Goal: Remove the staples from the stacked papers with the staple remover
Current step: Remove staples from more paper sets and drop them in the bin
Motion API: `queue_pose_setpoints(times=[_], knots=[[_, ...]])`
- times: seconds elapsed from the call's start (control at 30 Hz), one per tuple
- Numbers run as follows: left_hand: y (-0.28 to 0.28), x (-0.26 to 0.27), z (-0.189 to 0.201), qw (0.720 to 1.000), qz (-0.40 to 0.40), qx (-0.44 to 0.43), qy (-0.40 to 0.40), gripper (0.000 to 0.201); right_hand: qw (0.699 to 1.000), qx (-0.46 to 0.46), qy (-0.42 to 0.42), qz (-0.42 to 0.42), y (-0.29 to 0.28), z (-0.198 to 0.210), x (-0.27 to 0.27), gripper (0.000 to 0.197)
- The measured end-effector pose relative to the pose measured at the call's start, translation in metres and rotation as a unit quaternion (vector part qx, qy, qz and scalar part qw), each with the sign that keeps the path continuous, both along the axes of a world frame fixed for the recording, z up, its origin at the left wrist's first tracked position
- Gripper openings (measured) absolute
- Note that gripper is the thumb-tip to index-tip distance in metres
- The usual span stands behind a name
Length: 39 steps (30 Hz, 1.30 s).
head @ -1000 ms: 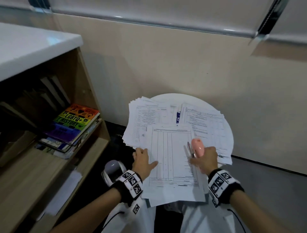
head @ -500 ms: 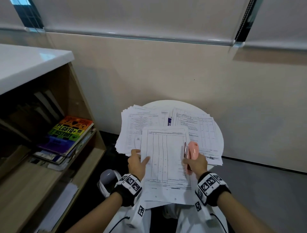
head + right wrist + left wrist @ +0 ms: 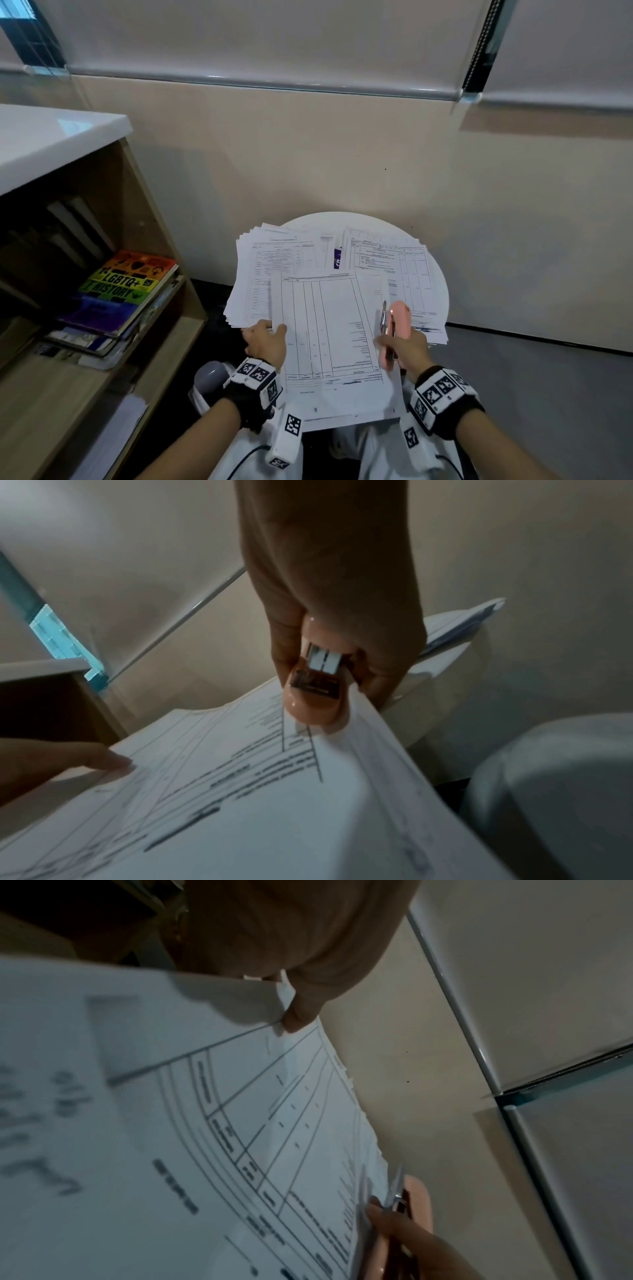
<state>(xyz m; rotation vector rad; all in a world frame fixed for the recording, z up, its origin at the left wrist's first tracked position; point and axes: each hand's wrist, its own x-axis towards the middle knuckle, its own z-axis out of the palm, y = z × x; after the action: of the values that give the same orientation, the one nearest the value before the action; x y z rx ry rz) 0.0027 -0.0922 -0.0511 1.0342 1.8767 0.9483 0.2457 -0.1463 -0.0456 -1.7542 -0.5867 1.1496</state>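
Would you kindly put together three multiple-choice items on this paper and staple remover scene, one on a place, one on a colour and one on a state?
1. Where does the colourful history book lie?
A. on the round white table
B. on the wooden shelf to the left
C. on the floor by the wall

2. What colour is the staple remover?
A. pink
B. green
C. black

3. What is the left hand doing?
A. hanging idle off the papers
B. gripping the staple remover
C. holding the left edge of the front paper sheaf

Answers: 1 B, the head view shows the book atop a pile in the shelf unit. 2 A, its body is pink in the head and right wrist views, held by the right hand. 3 C, the thumb lies on the sheaf's left edge in the head view.
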Motion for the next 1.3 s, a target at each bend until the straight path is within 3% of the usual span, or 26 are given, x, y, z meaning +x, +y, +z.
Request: queue_pose_setpoints(times=[0.17, 0.37, 0.5, 0.6, 0.77, 0.87, 1.0, 1.13, 1.3], knots=[[-0.010, 0.007, 0.008, 0.996, -0.053, 0.005, -0.065, 0.027, 0.999, -0.002, -0.008, 0.054, -0.002, 0.005, -0.007, 0.020], [-0.015, 0.001, 0.020, 0.979, -0.098, 0.106, -0.146, 0.050, 0.991, 0.020, -0.018, 0.129, -0.007, 0.017, -0.009, 0.025], [0.003, -0.005, 0.011, 0.979, -0.159, 0.101, -0.083, 0.045, 0.989, 0.028, -0.053, 0.138, 0.003, 0.017, -0.011, 0.055], [0.013, -0.005, 0.011, 0.973, -0.185, 0.114, -0.077, 0.037, 0.988, 0.029, -0.056, 0.139, 0.011, 0.026, -0.012, 0.040], [0.015, -0.006, 0.067, 0.950, -0.217, 0.208, -0.083, 0.033, 0.987, 0.075, -0.024, 0.139, 0.015, 0.063, -0.009, 0.044], [0.014, 0.000, 0.108, 0.922, -0.235, 0.297, -0.076, 0.025, 0.976, 0.187, -0.063, 0.090, 0.015, 0.097, -0.016, 0.046], [0.014, 0.013, 0.150, 0.893, -0.218, 0.390, -0.054, 0.027, 0.940, 0.320, -0.104, 0.052, 0.012, 0.139, -0.032, 0.054], [0.014, 0.018, 0.157, 0.903, -0.188, 0.361, -0.137, 0.046, 0.930, 0.349, -0.089, 0.074, 0.010, 0.146, -0.030, 0.063], [0.025, 0.018, 0.142, 0.914, -0.184, 0.318, -0.174, 0.043, 0.930, 0.344, -0.091, 0.093, 0.015, 0.135, -0.021, 0.087]])
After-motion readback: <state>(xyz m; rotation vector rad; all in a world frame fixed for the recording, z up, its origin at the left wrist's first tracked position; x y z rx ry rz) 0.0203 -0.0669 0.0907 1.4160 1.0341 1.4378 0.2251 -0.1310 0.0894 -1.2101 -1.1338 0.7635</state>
